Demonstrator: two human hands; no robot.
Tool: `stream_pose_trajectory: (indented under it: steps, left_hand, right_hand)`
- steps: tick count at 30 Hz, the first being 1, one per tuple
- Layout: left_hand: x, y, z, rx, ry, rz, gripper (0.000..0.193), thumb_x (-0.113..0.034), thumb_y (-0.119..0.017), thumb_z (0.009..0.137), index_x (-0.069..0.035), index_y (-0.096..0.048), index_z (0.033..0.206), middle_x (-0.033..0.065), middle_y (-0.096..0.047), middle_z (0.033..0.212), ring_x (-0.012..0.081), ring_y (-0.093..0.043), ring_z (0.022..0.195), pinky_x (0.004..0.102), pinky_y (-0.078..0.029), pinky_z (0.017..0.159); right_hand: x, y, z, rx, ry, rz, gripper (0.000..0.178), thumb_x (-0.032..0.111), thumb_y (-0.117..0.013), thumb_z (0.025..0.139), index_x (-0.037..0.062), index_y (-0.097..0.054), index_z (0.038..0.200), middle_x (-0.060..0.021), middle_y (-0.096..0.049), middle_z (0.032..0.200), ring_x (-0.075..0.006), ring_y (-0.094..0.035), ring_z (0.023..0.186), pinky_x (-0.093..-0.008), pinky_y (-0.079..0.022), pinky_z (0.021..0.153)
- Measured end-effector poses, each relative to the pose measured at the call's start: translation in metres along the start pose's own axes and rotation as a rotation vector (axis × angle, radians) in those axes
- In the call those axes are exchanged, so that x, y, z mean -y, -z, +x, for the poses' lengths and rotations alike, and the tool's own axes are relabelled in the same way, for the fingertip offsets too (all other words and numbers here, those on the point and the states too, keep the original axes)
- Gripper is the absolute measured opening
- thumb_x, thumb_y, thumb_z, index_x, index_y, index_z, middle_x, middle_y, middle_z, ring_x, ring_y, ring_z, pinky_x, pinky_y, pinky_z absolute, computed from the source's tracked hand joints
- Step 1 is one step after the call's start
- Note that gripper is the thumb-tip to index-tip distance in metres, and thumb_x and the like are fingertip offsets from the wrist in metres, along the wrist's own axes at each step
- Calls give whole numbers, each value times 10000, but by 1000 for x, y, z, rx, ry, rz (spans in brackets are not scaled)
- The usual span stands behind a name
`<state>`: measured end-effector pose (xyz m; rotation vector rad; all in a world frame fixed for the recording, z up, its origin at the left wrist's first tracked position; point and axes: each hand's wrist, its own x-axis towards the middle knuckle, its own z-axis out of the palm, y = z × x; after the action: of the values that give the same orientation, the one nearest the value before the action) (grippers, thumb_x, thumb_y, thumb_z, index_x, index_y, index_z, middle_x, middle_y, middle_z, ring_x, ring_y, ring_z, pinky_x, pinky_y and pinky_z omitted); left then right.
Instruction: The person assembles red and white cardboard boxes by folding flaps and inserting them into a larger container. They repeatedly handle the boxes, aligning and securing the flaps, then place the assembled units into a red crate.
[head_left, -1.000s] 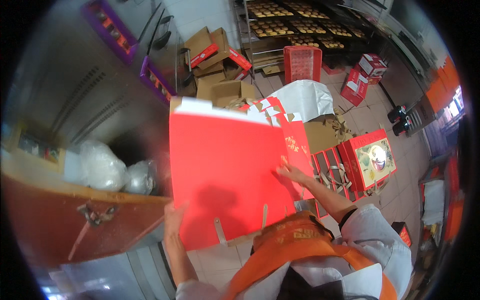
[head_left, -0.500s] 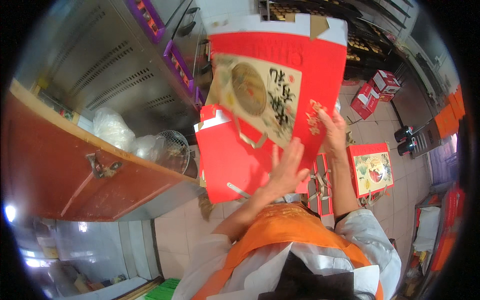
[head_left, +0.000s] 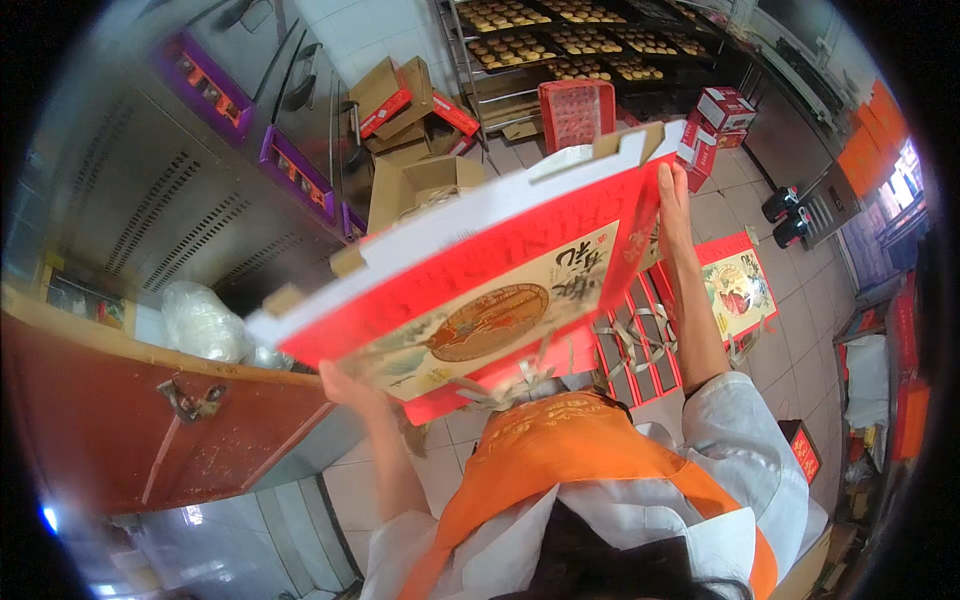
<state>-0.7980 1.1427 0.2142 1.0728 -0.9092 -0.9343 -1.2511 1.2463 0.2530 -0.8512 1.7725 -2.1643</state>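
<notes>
A red gift box (head_left: 400,318) with a cream picture panel and a ribbon handle is held tilted before my chest, its pale upper flaps pointing away from me. My left hand (head_left: 352,388) is closed on its left end, with the fingers partly hidden behind the cardboard. Gripping the right end is my right hand (head_left: 674,200), thumb on the near face. Red cardboard (head_left: 545,362) shows just below the box. Several finished-looking red boxes with ribbon handles (head_left: 640,340) stand in a row on the floor by my right forearm.
Another red gift box (head_left: 735,290) stands to the right. An open brown carton (head_left: 425,190) and a red crate (head_left: 577,112) are beyond the box. Racked trays of pastries (head_left: 580,42) stand at the back. A brown wooden panel (head_left: 170,430) and steel cabinets (head_left: 180,170) line the left.
The gift box has been turned and lowered, its flaps now facing away at a slant. My left hand has moved left from its lower side to its left end; my right hand has moved up.
</notes>
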Motion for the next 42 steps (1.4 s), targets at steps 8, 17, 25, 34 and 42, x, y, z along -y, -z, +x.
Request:
stream_pose_trajectory:
  steps: [8, 17, 25, 34, 42]
  left_hand:
    - [28, 26, -13, -95, -36, -145, 461, -337, -304, 955, 34, -488, 1159, 146, -516, 1202, 253, -503, 1098, 402, -360, 985]
    - [33, 20, 12, 80, 70, 350, 708, -376, -354, 956, 68, -68, 1426, 250, -57, 1499, 308, -104, 1393, 404, -113, 1118]
    - [-39, -53, -24, 429, -1197, 1103, 495, -381, -639, 824, -39, -513, 1160, 178, -529, 1159, 263, -499, 1101, 420, -355, 944]
    - [-68, -105, 0, 1077, -297, 1254, 545, -530, -551, 839, -31, -561, 621, 180, -575, 611, 328, -588, 637, 397, -438, 596]
    - [-45, -105, 16, 1164, -22, 1200, 602, -543, -512, 852, 2, -605, 612, 187, -570, 606, 312, -562, 609, 383, -433, 642]
  right_hand:
    - [-6, -4, 11, 145, -85, -90, 470, 292, -593, 863, -19, -459, 1189, -66, -552, 1041, -131, -495, 954, -273, -394, 862]
    - [7, 7, 0, 687, -429, 262, 392, 207, -500, 862, 70, -497, 1230, -10, -564, 1081, -90, -532, 984, -266, -435, 835]
    - [0, -15, -17, 1027, -288, -99, 605, 208, -525, 844, -24, -352, 1375, -90, -366, 1435, -185, -343, 1315, -314, -270, 1074]
    - [-13, -24, -28, 980, -431, 482, 806, 236, -622, 786, -1, -208, 1435, -170, -231, 1488, -256, -286, 1354, -377, -271, 1091]
    - [-30, -14, -17, 1095, -459, 838, 889, 385, -643, 755, -8, -218, 1431, -163, -209, 1497, -240, -294, 1350, -371, -285, 1075]
